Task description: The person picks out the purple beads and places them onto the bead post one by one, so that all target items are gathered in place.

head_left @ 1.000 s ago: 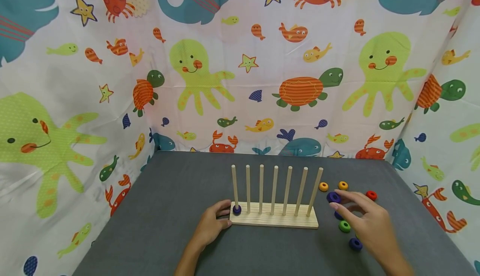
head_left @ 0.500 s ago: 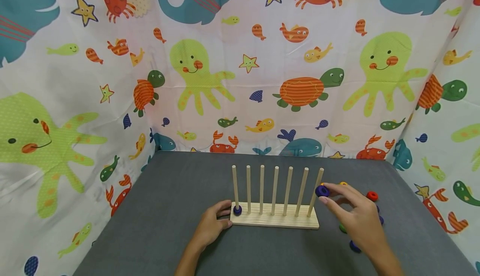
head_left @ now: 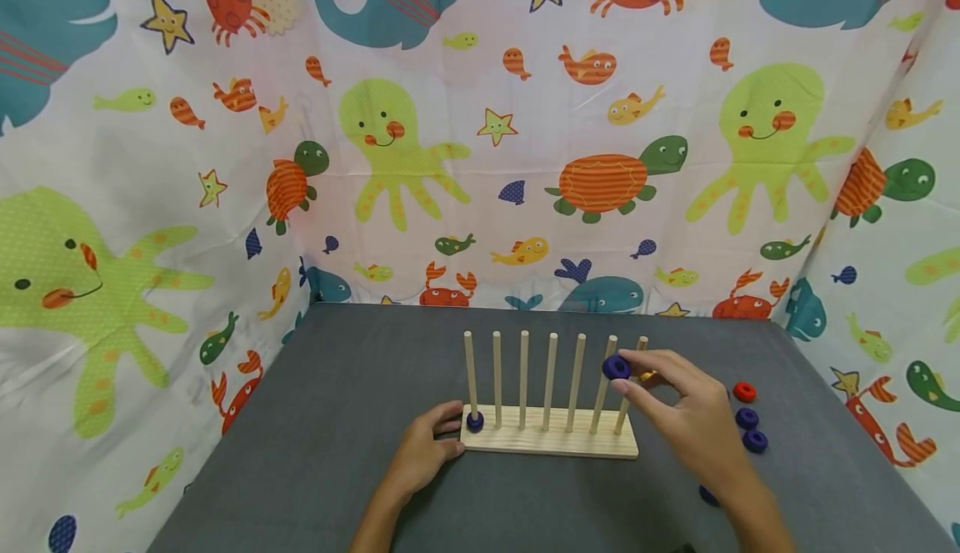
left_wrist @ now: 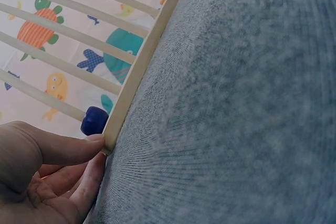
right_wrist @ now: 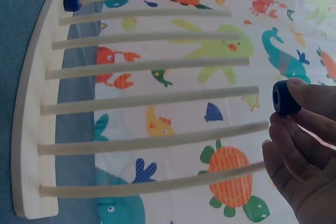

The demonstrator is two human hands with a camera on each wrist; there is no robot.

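Observation:
My right hand (head_left: 692,411) pinches a dark blue wooden ring (right_wrist: 291,100) between thumb and fingertips. The ring is in front of the pegs at the right end of the wooden peg stand (head_left: 534,440), with its hole visible. At the stand's left end, my left hand (head_left: 424,453) grips the base, the thumb pressed on its edge in the left wrist view. Another blue ring (head_left: 475,422) sits at the bottom of the leftmost peg (head_left: 470,374). The other pegs carry no rings.
To the right on the grey table (head_left: 337,369) lie a red ring (head_left: 744,392) and blue rings (head_left: 755,441). A yellow ring and another blue ring (head_left: 708,496) are partly hidden by the right hand and arm. A sea-animal cloth (head_left: 435,269) hangs behind.
My right hand has carried the blue ring left and slightly up, from beside the loose rings to the stand's right-hand pegs. My left hand stays in place.

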